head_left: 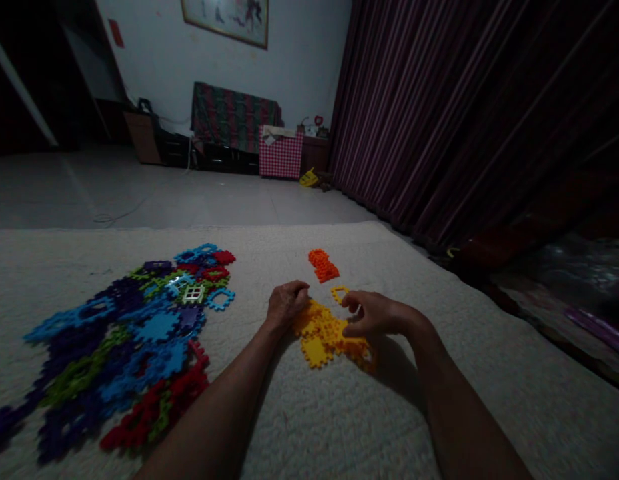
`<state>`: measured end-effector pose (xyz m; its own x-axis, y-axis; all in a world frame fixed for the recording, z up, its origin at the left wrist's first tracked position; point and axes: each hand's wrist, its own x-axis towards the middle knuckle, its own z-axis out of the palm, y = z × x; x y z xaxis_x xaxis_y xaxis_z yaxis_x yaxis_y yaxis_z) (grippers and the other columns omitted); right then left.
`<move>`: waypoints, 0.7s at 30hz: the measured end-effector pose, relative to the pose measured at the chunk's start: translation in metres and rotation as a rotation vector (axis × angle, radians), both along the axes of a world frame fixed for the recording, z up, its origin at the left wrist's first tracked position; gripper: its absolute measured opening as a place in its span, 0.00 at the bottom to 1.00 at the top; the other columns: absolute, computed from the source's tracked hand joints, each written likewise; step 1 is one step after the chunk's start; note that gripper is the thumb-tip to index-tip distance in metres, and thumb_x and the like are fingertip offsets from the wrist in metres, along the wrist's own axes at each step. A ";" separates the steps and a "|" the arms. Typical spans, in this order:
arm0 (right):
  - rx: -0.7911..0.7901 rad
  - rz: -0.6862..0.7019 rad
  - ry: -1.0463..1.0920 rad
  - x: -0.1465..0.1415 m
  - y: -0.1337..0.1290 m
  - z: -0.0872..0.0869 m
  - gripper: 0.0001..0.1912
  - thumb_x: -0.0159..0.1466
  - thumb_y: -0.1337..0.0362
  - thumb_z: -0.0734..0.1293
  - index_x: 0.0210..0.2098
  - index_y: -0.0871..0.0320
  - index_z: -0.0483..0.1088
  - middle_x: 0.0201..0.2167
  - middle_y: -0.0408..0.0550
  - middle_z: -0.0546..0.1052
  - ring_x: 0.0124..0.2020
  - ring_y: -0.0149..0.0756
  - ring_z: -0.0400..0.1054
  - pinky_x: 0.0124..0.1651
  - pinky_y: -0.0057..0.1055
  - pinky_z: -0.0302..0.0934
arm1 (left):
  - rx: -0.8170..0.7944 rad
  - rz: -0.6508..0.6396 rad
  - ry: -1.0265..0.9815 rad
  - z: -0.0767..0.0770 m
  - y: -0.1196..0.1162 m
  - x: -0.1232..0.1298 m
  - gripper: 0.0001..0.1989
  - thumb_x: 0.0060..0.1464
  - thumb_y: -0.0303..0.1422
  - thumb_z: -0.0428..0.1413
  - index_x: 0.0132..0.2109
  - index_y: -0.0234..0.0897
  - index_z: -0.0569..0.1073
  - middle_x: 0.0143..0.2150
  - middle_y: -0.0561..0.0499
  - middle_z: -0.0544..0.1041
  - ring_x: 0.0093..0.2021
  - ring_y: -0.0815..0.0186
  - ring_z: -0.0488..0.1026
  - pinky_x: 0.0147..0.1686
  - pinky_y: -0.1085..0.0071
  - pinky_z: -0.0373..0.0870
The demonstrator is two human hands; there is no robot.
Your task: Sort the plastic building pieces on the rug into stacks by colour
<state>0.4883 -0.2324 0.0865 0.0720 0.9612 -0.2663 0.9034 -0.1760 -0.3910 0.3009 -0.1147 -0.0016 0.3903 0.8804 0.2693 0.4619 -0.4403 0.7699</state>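
A small pile of yellow interlocking plastic tiles (314,351) with notched edges lies on the pale quilted mat between my two hands. My left hand (288,304) rests at the pile's left edge with its fingers curled in; whatever they may hold is hidden. Over the right side of the pile is my right hand (374,313), thumb and index finger apart. Its fingertips come close to a yellow frame-shaped tile (338,291) beyond the pile; whether they touch it is unclear. Farther ahead, orange interlocking tiles (323,265) lie in a short cluster.
To the left spreads a large heap of mixed interlocking tiles (157,327) in blue, purple, green and red. The mat (389,427) ends at a tiled floor (239,200). Purple curtains (404,107) hang at the right, and covered furniture (234,117) stands along the far wall.
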 end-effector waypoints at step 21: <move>0.308 -0.092 0.009 0.007 0.002 -0.010 0.31 0.53 0.68 0.66 0.57 0.54 0.67 0.51 0.51 0.75 0.47 0.41 0.70 0.48 0.32 0.64 | -0.058 0.000 0.025 -0.002 0.001 0.000 0.14 0.56 0.30 0.53 0.45 0.40 0.81 0.41 0.50 0.84 0.39 0.66 0.79 0.41 0.74 0.72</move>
